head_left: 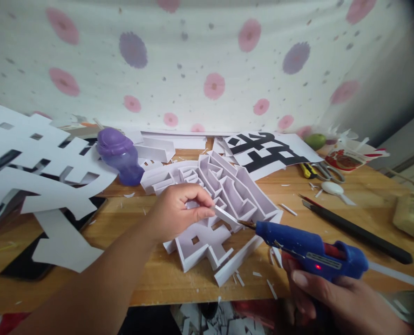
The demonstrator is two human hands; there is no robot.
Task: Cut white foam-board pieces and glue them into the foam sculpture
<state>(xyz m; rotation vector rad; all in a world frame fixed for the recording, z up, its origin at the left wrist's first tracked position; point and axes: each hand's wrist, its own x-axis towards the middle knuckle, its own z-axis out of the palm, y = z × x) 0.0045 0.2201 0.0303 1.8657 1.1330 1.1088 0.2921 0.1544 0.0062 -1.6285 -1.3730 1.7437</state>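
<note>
While my left grip [180,207] pinches a white strip [227,216], my right grip [335,293] clasps the glue gun [297,239] at four o'clock; gluing seems underway, next likely needing careful placement.

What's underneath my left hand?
Under your left hand, whose fingers pinch a white strip, is a white walled structure on the wooden table. Its walls show beyond the hand and nearer you; the part directly behind your hand is covered.

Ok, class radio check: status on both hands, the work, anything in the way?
Left fingers pinching narrow white strip. Right fingers gripping blue glue gun, nozzle by strip's end. White walled, angular form on wooden table. Loose white scraps beside it.
</note>
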